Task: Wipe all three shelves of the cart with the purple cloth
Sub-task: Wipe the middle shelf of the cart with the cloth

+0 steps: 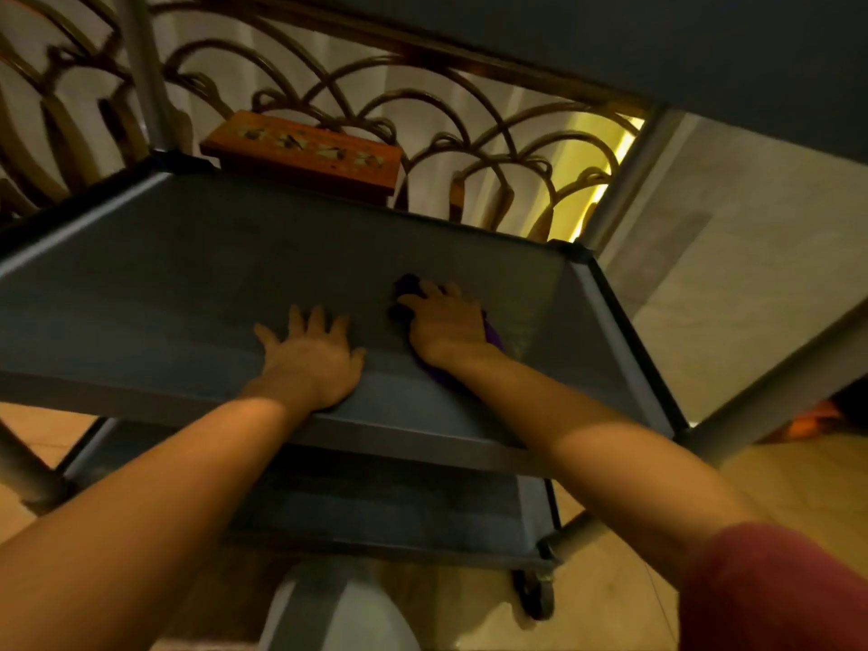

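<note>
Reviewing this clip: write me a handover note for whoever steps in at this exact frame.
Left hand: flat and open on the middle shelf, bracing.
Right hand: pressing the purple cloth onto the same shelf, right of centre.
Done: cannot tell which shelves are already wiped.
Left: finish the middle shelf; the bottom shelf looks untouched for now. Top shelf is overhead.

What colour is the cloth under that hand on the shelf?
Purple: the cloth peeks out beneath the right hand, seen in the head view.
</note>
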Demonstrator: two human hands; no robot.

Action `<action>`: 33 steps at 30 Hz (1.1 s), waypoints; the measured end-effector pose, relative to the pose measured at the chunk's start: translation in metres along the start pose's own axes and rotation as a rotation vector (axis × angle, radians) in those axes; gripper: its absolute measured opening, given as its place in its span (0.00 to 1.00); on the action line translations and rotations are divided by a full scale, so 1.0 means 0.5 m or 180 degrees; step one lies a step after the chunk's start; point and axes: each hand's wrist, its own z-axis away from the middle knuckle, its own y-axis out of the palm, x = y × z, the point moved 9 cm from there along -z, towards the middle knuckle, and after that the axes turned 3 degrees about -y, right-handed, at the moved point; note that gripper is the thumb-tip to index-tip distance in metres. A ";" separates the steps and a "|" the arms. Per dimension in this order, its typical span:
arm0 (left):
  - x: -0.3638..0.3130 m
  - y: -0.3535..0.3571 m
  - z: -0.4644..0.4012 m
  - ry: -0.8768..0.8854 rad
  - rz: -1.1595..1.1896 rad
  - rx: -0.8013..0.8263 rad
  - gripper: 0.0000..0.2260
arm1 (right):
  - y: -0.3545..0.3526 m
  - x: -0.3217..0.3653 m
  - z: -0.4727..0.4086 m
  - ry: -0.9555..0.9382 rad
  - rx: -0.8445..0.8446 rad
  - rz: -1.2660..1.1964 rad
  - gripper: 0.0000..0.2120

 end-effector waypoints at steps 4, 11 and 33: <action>0.007 0.021 0.001 -0.0076 -0.0204 0.0249 0.31 | -0.033 -0.119 0.018 0.0144 -0.0327 -0.0016 0.17; 0.003 0.015 0.013 -0.0178 -0.0236 0.0412 0.34 | -0.059 -0.356 0.163 0.1544 -0.0022 0.1173 0.17; -0.149 -0.092 0.232 0.1513 0.3301 0.0410 0.33 | -0.190 0.029 0.243 0.0352 -0.0325 -0.2308 0.18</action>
